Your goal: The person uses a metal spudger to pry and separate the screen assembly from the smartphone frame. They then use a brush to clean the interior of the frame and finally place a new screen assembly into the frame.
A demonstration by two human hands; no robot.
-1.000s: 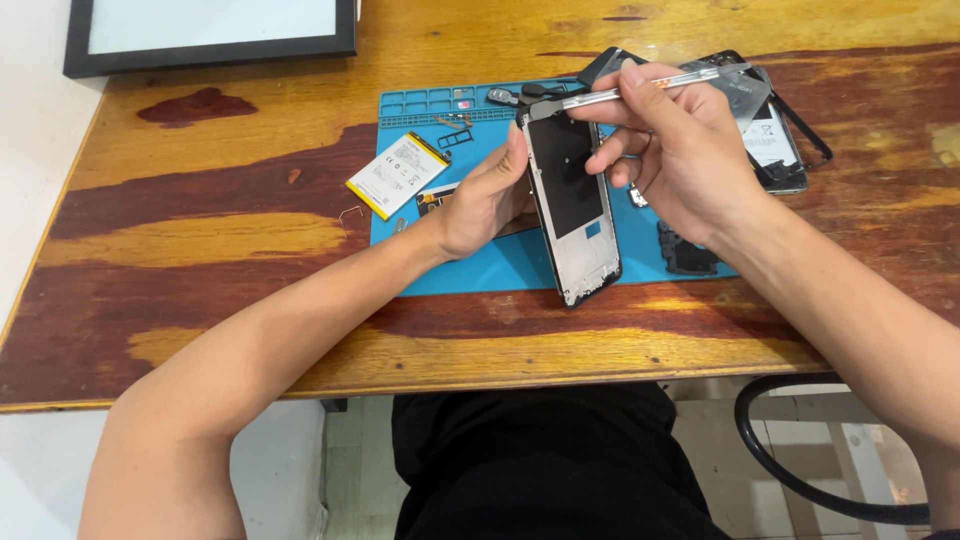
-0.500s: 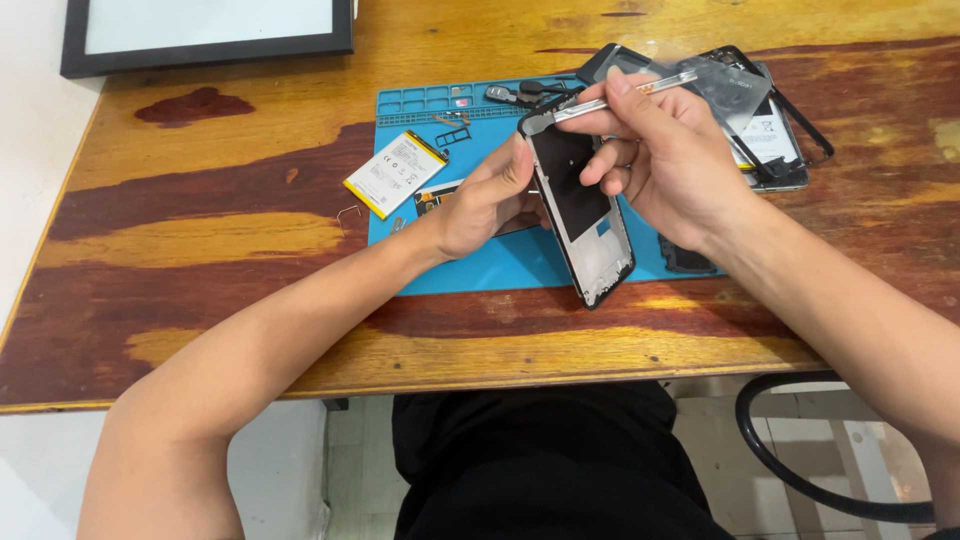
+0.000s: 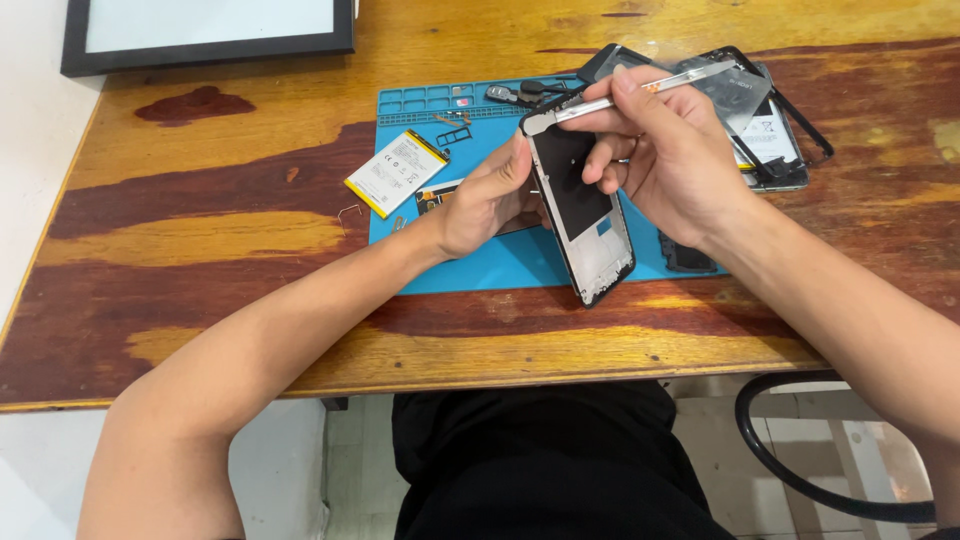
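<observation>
Since half a second ago: little shifted; tweezers [image 3: 640, 92] still at top of phone frame [image 3: 585, 215].
Near: phone frame, tilted, over blue mat [image 3: 480, 265].
Left hand [image 3: 485, 200]: fingers curled, gripping frame's left edge.
Right hand [image 3: 665, 155]: pinching tweezers.
Left: yellow-edged battery [image 3: 397, 172].
Far right: opened phone parts [image 3: 770, 130].
Far left: black-framed panel [image 3: 205, 28].

You've got bright, even daylight here, soft shadows under your hands, mild sheen on the counter [image 3: 250, 230], everything sharp.
</observation>
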